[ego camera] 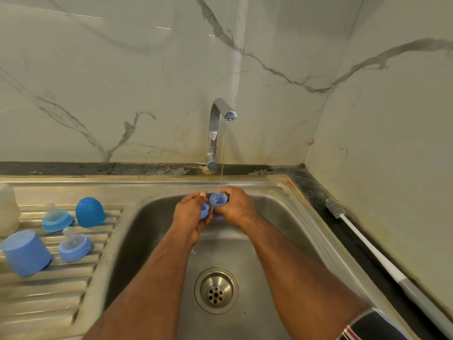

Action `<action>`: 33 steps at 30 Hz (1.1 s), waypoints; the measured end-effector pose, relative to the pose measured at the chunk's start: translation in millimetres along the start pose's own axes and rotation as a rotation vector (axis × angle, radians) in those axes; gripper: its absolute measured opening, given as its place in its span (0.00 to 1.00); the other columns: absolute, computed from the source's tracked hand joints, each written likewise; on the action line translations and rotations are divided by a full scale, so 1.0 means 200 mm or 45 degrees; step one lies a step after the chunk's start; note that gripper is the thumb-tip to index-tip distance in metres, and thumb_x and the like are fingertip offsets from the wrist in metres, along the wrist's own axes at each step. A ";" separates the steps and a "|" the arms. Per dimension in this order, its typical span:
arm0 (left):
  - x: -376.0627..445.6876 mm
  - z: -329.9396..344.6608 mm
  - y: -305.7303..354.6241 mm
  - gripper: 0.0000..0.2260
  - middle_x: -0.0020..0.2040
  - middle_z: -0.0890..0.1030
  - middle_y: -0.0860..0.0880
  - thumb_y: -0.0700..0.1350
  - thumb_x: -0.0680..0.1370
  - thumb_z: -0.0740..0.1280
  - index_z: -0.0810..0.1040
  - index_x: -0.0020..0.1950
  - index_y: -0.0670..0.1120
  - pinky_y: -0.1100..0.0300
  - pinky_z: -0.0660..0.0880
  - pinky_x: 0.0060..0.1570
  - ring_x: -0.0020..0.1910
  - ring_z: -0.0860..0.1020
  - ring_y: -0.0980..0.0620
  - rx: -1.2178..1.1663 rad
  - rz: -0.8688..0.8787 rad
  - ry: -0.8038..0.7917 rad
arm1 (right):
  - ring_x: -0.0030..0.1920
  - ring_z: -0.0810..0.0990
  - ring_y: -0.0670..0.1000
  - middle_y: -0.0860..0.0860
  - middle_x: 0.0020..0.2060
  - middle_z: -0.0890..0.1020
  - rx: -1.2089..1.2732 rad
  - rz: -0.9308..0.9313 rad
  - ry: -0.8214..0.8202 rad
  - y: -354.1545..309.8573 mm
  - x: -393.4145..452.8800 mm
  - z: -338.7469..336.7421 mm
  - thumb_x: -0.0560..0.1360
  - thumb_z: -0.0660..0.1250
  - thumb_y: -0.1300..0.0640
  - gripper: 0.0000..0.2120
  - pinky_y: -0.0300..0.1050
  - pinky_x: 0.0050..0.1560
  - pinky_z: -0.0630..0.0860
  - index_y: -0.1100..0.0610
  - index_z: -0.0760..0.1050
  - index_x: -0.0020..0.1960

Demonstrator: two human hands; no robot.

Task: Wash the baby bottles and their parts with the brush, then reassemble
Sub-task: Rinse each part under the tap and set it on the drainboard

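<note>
No legible writing. Blue caps and teat collars stand on the drainboard. Over the sink, the left hand fingers grip a small blue part; the right hand fingers grip a blue cup-shaped part. The brush lies on the desk.

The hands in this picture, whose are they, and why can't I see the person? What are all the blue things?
The camera sits on the person's head and looks down, so you see only their arms. They stand at a metal sink with the tap running. The left hand and the right hand each hold a small blue bottle part under the water. On the draining board to the left lie two blue caps and two blue rings with clear teats, plus something pale at the edge, cut off. The long white brush rests on the dark counter to the right, untouched.
</note>
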State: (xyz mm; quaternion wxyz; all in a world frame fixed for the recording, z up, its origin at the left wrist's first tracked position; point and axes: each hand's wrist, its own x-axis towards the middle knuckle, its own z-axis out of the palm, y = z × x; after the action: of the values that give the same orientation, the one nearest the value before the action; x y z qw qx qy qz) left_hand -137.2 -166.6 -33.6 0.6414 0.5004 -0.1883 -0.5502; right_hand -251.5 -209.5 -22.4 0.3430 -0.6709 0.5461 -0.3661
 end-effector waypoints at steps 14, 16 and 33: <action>-0.06 0.02 0.01 0.11 0.55 0.85 0.44 0.48 0.84 0.64 0.81 0.62 0.46 0.53 0.84 0.45 0.52 0.84 0.46 -0.107 -0.061 -0.248 | 0.61 0.76 0.51 0.52 0.68 0.76 0.084 0.028 -0.018 -0.15 -0.02 0.00 0.81 0.64 0.48 0.22 0.44 0.60 0.73 0.52 0.69 0.74; -0.06 0.02 0.02 0.10 0.52 0.85 0.44 0.46 0.84 0.64 0.81 0.62 0.44 0.53 0.84 0.44 0.48 0.83 0.47 -0.090 -0.049 -0.313 | 0.66 0.75 0.53 0.52 0.68 0.75 0.214 0.104 -0.046 -0.18 -0.01 0.01 0.83 0.59 0.45 0.21 0.48 0.65 0.72 0.53 0.69 0.73; -0.05 0.02 0.02 0.09 0.49 0.84 0.41 0.44 0.85 0.63 0.80 0.62 0.47 0.57 0.80 0.34 0.37 0.83 0.48 -0.008 0.076 -0.115 | 0.58 0.82 0.55 0.56 0.63 0.82 0.767 0.273 0.125 -0.11 0.01 0.05 0.75 0.74 0.63 0.23 0.52 0.59 0.81 0.61 0.75 0.69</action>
State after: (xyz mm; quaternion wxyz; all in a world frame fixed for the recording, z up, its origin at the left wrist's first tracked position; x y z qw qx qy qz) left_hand -141.3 -160.1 -26.2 0.6501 0.4670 -0.2302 -0.5535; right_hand -231.1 -207.3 -7.6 0.5361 -0.4593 0.4965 -0.5050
